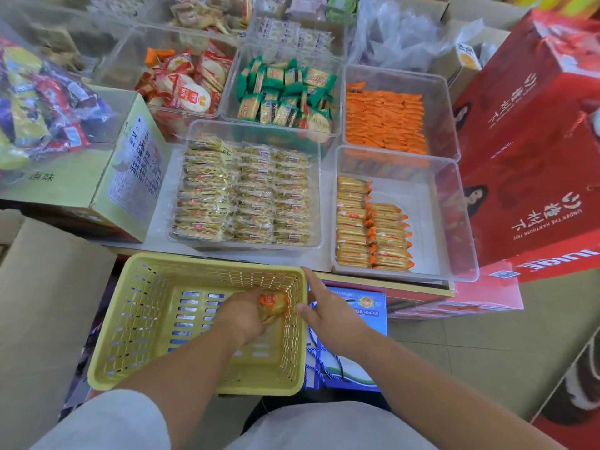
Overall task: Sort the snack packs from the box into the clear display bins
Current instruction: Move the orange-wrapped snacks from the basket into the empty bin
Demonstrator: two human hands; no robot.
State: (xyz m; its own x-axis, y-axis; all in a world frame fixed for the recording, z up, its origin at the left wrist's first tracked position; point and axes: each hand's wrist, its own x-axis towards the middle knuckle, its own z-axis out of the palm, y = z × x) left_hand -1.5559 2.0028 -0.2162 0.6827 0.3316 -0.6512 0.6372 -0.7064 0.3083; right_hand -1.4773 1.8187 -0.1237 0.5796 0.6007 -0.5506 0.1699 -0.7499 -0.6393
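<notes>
Left grip [242, 315], down in yellow slotted plastic basket [136, 323], curls round one orange-gold snack pack [272, 305] at far R corner. Right grip [324, 306], fingers straight, rests on basket's R rim. Beyond, on white table [160, 219], clear plastic bin [431, 222] w/ two rows of like packs, R half bare.

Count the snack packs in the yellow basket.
1: an orange-and-gold pack in the basket, far right corner, gripped by the left hand; others may hide under it.
</notes>
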